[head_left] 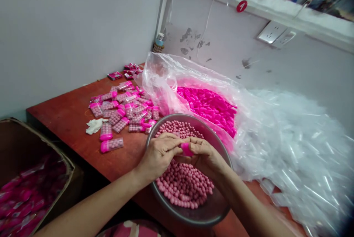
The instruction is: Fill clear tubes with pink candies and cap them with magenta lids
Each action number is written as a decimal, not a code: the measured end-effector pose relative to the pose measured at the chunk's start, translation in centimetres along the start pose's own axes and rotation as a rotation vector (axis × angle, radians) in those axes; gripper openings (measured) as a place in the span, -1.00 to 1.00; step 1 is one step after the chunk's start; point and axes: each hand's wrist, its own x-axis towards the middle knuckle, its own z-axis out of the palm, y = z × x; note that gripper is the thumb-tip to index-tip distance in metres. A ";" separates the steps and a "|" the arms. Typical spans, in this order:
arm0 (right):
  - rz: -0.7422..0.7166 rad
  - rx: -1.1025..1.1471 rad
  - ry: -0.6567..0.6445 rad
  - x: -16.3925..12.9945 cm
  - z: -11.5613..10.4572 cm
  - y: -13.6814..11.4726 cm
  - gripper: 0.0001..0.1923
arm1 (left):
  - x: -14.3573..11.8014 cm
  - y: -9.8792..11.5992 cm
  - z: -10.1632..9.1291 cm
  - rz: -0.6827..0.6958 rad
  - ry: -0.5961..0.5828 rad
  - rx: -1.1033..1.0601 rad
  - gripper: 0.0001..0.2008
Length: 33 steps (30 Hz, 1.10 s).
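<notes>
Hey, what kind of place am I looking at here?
Likely a small hand-packing workshop for candy or beads. A metal bowl holds pink balls, filled pink-capped tubes lie piled on the red table, and a plastic bag holds loose pink caps.

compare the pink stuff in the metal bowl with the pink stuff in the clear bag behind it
The balls in the bowl are round and pale, dusty pink; the caps in the bag are longer in shape and bright, glossy magenta. The balls lie open in a metal bowl under both hands, while the caps sit heaped inside a crumpled clear bag farther back. Both are loose piles of many small pink pieces on the red-brown table.
</notes>
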 end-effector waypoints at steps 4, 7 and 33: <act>-0.045 -0.040 0.040 0.9 0.3 0.1 -0.78 | 0.1 0.0 0.2 -0.049 0.035 -0.021 -0.74; -0.104 -0.106 0.026 1.6 -0.1 -0.8 -0.71 | 1.3 0.0 -0.2 -0.128 0.120 -0.074 -0.75; -0.124 -0.600 -0.003 1.0 -2.7 0.7 -0.81 | 0.6 0.8 -1.6 -0.231 -0.081 0.121 -0.62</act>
